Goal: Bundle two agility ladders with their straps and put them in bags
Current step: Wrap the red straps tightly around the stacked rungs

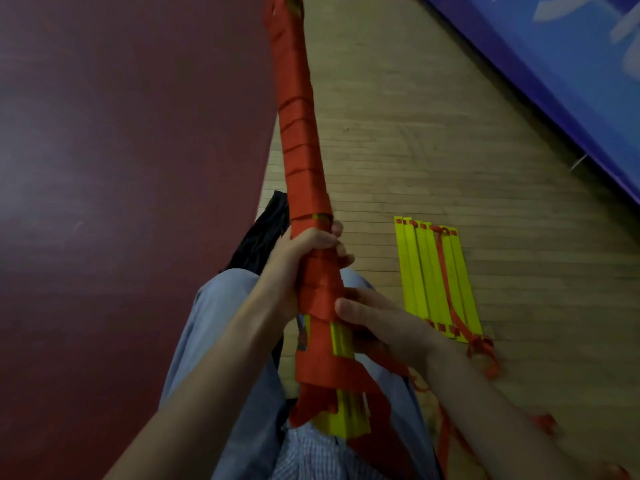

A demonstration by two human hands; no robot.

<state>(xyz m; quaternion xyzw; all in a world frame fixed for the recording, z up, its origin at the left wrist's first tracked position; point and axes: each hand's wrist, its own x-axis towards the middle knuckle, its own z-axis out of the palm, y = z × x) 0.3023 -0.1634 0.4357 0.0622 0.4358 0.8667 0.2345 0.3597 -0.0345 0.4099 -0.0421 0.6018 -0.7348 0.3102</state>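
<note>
A long bundle of yellow ladder rungs wound in red strap (299,133) points up and away from me, its lower end over my lap. My left hand (304,247) grips the bundle around its middle. My right hand (377,323) holds the bundle lower down, fingers curled round the wrapped part. Loose red strap (446,434) trails past my right forearm. The second ladder (436,282), flat yellow rungs with a red strap on top, lies on the wooden floor to the right. A black bag (266,233) lies behind my left hand, partly hidden.
I sit on a wooden floor (398,150) in light blue trousers (221,341). A dark red mat (121,168) covers the left side. A blue panel (554,64) runs along the upper right.
</note>
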